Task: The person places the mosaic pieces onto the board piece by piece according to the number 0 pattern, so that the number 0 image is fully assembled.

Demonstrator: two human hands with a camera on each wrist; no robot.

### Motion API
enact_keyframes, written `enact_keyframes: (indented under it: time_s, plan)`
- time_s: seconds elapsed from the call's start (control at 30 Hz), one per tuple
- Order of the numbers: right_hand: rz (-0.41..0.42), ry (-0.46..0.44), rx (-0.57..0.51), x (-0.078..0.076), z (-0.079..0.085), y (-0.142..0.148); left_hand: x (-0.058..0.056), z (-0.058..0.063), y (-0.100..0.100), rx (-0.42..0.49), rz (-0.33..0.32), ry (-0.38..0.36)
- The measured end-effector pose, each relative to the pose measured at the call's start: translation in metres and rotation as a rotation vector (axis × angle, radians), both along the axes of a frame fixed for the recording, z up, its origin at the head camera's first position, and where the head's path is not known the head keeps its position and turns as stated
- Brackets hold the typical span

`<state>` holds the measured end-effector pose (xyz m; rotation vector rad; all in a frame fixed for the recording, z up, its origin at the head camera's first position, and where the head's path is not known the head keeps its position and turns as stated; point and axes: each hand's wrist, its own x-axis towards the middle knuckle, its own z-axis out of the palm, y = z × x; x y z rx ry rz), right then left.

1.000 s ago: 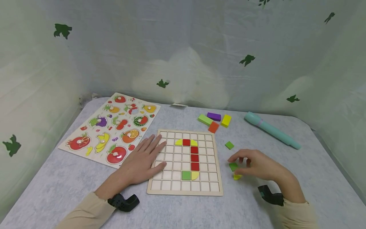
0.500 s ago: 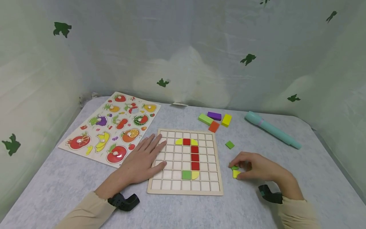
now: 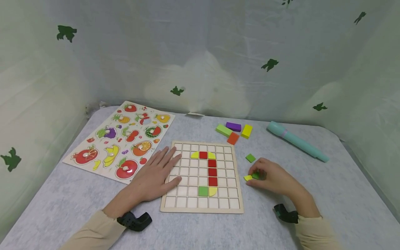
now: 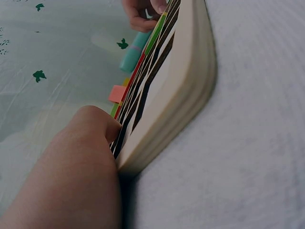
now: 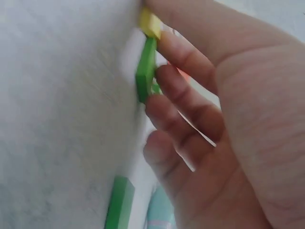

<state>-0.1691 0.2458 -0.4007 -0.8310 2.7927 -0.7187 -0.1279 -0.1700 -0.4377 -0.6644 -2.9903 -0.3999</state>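
Observation:
My left hand (image 3: 156, 177) lies flat with fingers spread across the left side of a wooden grid board (image 3: 190, 210). Set in the board are red square tiles (image 3: 212, 172), yellow quarter-round tiles (image 3: 213, 191) and a green square tile (image 3: 203, 191). Right of the board, my right hand (image 3: 273, 176) pinches a yellow tile (image 5: 150, 23) between thumb and index finger, low over the table. A green tile (image 5: 147, 69) is close against its fingertips, partly hidden in the head view. Beyond that hand lies another loose green tile (image 3: 250, 158).
Behind the board lie light green (image 3: 223, 130), purple (image 3: 233, 126), yellow (image 3: 247, 131) and orange (image 3: 233, 138) blocks. A teal pen-shaped object (image 3: 297, 141) rests at the back right. To the left is a fruit knob puzzle (image 3: 103, 142). A pale curtain (image 3: 200, 69) surrounds the table.
My right hand has closed on the yellow tile and moved it slightly left and away from me, toward the board. The green tile has shifted the same way. My left hand has stayed put.

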Motion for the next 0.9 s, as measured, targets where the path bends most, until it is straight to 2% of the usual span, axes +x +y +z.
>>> enact_keyframes:
  time_s: [0.1,0.37,0.67,0.9]
  plan:
    - [0.007,0.013,0.013,0.000,0.001,-0.001,0.000,0.000,0.000,-0.001,0.000,-0.001]
    - [0.099,-0.066,-0.015,0.000,0.007,0.004,-0.001,0.000,0.000,-0.006,0.002,0.002]
    - [0.091,-0.046,-0.038,0.002,0.006,-0.003,0.000,0.000,0.000,-0.006,0.003,0.003]
    - [0.109,-0.058,-0.049,0.004,0.012,-0.026,-0.001,-0.001,-0.001,-0.001,0.001,-0.005]
